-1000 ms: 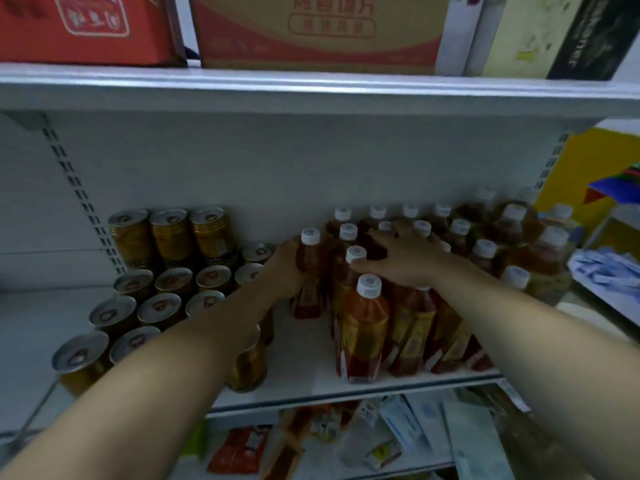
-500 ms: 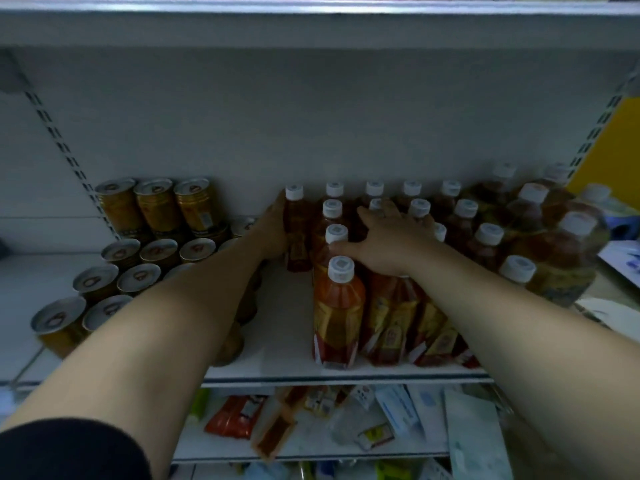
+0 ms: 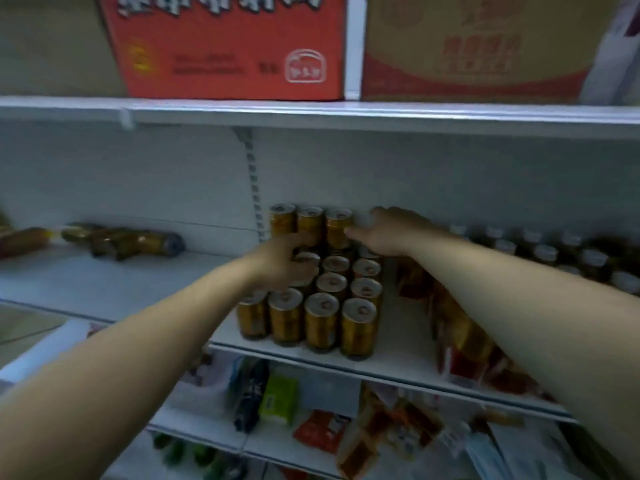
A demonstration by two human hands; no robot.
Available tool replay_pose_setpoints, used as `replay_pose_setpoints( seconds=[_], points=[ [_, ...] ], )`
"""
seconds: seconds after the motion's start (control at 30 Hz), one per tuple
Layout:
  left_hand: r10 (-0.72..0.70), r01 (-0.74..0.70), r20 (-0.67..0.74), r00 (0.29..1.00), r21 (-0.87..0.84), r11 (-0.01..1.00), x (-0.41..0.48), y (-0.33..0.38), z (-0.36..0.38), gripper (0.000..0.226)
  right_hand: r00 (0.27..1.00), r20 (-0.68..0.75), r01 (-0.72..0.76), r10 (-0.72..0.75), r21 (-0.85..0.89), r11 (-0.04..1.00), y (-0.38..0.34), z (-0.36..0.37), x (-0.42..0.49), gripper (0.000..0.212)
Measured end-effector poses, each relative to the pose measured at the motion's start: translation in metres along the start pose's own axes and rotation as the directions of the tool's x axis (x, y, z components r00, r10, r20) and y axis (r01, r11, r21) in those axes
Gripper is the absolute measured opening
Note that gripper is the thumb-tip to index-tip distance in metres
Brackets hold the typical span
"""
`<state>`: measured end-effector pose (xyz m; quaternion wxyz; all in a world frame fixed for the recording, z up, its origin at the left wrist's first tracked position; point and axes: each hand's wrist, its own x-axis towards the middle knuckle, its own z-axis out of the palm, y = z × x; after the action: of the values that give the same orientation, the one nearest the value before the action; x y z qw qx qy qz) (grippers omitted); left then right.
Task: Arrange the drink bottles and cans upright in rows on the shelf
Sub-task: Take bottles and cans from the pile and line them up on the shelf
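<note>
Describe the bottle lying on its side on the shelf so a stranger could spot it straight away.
Start at the block of upright gold cans on the white shelf, then look far left toward the back wall. There a dark amber bottle lies flat on its side, unlike the standing cans.

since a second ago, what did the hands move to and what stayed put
Both hands left the brown bottles with white caps and went left to the block of gold metal cans. The left hand now curls over cans in the block's left side; the right hand, fingers spread, reaches the rear stacked cans. Bottles and cans stand upright in rows as before.
</note>
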<state>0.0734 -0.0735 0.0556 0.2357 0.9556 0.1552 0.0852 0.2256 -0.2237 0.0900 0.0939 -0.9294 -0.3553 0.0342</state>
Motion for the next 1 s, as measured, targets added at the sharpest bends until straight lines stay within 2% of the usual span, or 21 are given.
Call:
replay_pose_setpoints(
  seconds=[0.17,0.37,0.47,0.6,0.77,1.0],
  points=[
    [-0.15,0.149,-0.009,0.989,0.144,0.978,-0.085,-0.099,-0.068,0.067,0.975,-0.007,0.223,-0.223,0.077,0.972,-0.154,0.037,0.017,0.075],
    [-0.322,0.316,-0.008,0.947,0.216,0.924,-0.156,-0.194,-0.12,0.068,0.955,0.061,0.292,-0.291,-0.002,0.956,-0.287,0.079,0.027,0.08],
    [-0.401,0.397,-0.013,0.916,0.172,0.901,-0.17,-0.237,-0.131,0.067,0.934,0.092,0.348,-0.344,-0.034,0.937,-0.328,0.1,0.045,0.077],
    [-0.44,0.438,-0.031,0.897,0.178,0.881,-0.164,-0.287,-0.136,0.066,0.917,0.147,0.38,-0.37,-0.041,0.924,-0.37,0.127,0.083,0.07],
    [-0.498,0.493,-0.022,0.867,0.182,0.851,-0.124,-0.349,-0.135,0.068,0.914,0.171,0.38,-0.368,-0.044,0.924,-0.409,0.164,0.15,0.068],
    [-0.511,0.499,0.011,0.86,0.199,0.844,-0.061,-0.427,-0.149,0.065,0.925,0.217,0.326,-0.312,-0.034,0.945,-0.452,0.203,0.25,0.069]
  ],
)
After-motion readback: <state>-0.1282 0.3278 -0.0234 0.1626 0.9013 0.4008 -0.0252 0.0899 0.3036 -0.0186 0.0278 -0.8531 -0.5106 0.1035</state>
